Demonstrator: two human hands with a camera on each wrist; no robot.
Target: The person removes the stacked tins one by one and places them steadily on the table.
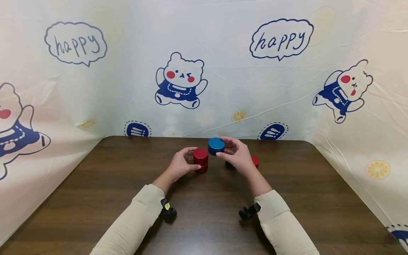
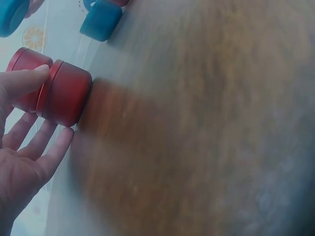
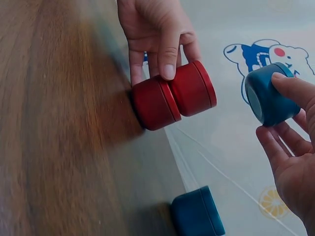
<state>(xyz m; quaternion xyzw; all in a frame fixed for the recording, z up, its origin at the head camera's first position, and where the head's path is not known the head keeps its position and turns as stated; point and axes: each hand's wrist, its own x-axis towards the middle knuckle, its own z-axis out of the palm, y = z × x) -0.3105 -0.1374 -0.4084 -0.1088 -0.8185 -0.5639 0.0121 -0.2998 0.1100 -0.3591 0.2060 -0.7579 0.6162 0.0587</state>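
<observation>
Two lidded red tins stand stacked on the table, the upper tin point(image 1: 200, 156) sitting a little off-centre on the lower tin point(image 3: 151, 104). My left hand point(image 1: 181, 165) holds the stack from the left, thumb across the seam and fingers behind. To the right, my right hand point(image 1: 238, 156) grips a blue tin point(image 1: 216, 146) between thumb and fingers. It is raised off the table, just higher than the red stack and beside it. The blue tin's pale underside shows in the right wrist view.
A second blue tin point(image 3: 198, 212) stands on the wooden table point(image 1: 204, 219), partly hidden behind my right hand in the head view. Another red tin point(image 1: 255, 160) is to its right, partly covered by my wrist. A printed cloth point(image 1: 223, 88) rises behind the table's far edge.
</observation>
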